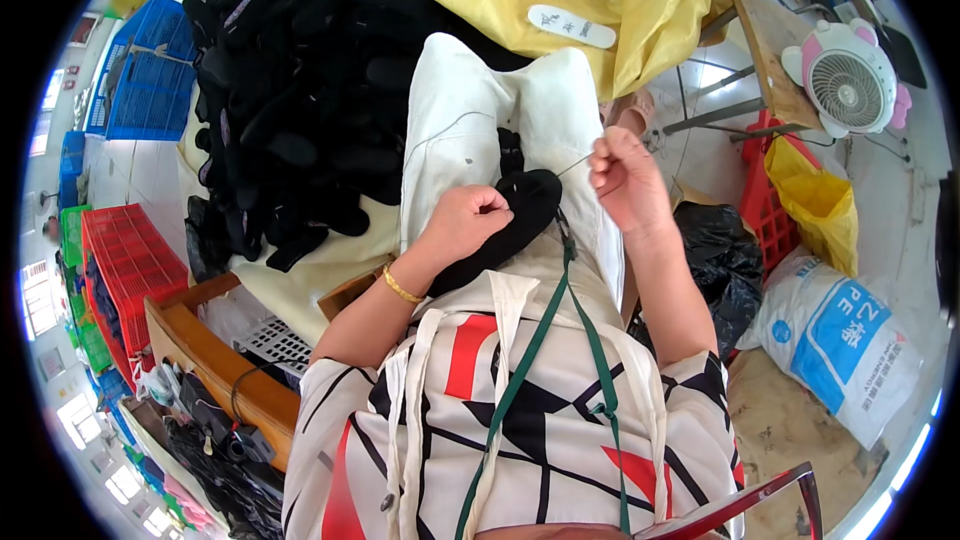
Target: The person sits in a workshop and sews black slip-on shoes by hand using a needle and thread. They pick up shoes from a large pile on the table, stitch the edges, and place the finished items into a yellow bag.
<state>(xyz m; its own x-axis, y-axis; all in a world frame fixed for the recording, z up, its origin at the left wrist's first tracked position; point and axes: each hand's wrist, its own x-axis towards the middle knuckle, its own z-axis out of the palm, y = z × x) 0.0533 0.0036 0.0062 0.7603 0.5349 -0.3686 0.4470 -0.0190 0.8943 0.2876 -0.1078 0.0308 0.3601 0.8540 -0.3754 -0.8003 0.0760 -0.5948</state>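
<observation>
Right fingers [604, 164], two o'clock from the black shoe [515, 232], pinch what I take for thread [576, 165], which could snap if over-tugged against the left hand [464, 222] gripping the shoe.

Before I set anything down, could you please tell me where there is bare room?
A strip of cream sheet lies bare between the black pile and the wooden frame; floor shows between the blue crate and red crate. It is crowded at right, where the black plastic bag, yellow bag and white-and-blue sack bunch together.
</observation>
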